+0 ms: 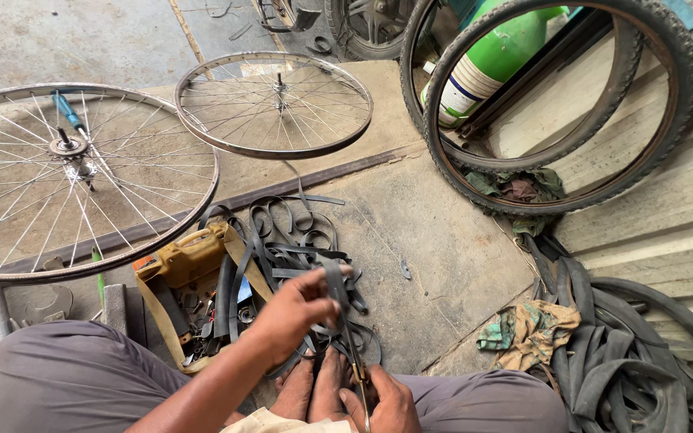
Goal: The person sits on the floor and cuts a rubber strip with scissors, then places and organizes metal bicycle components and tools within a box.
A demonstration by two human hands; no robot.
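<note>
Left hand (294,313) gripping black rubber strip (335,282), holding it taut above feet at 6 o'clock. Right hand (382,405) clenching scissors (356,361), blades running up along strip. Rubber scrap pile (298,240) lying at 12 o'clock of hands. Judgement: keeping strip tensioned, fingers clear of blades, cutting straight.

Large spoked wheel (66,172) ran off the left edge; green cylinder (487,60) was cut by the top edge and partly screened by the tyres (667,104). Right hand (382,405) was cropped at the bottom edge, its tool (356,369) too small to identify. Open toolbox (190,281) contents could not be made out.
</note>
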